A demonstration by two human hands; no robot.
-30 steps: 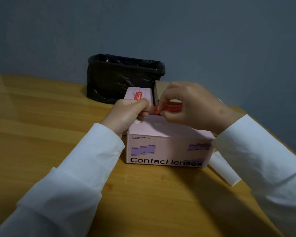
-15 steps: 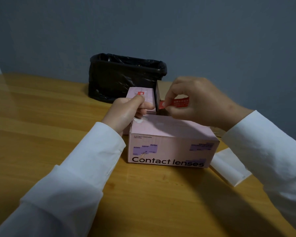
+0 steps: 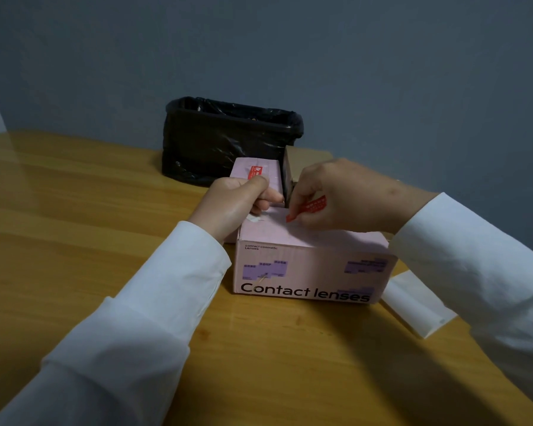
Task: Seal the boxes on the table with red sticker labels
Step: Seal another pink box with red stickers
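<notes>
Pink box (image 3: 311, 265) marked "Contact lenses" sits on the wooden surface (image 3: 74, 241), near centre; right hand (image 3: 348, 198) pinches a red sticker (image 3: 306, 209) between thumb and fingers, grip clamped on it, sticker's lower end at or just above the box top, contact unclear; left hand (image 3: 237, 204) curled at the box's back-left corner, fingers tucked on a scrap of white paper (image 3: 256, 218), grip looks closed on it; second pink box (image 3: 256, 173) just behind, red label (image 3: 256, 171) already on its top; brown cardboard box (image 3: 302, 164) beside that one, partly hidden by the right hand; black lined bin (image 3: 225, 139) at the back by the wall; white folded sheet (image 3: 419, 305) lies right of the front box, under the right sleeve (image 3: 474, 256).
</notes>
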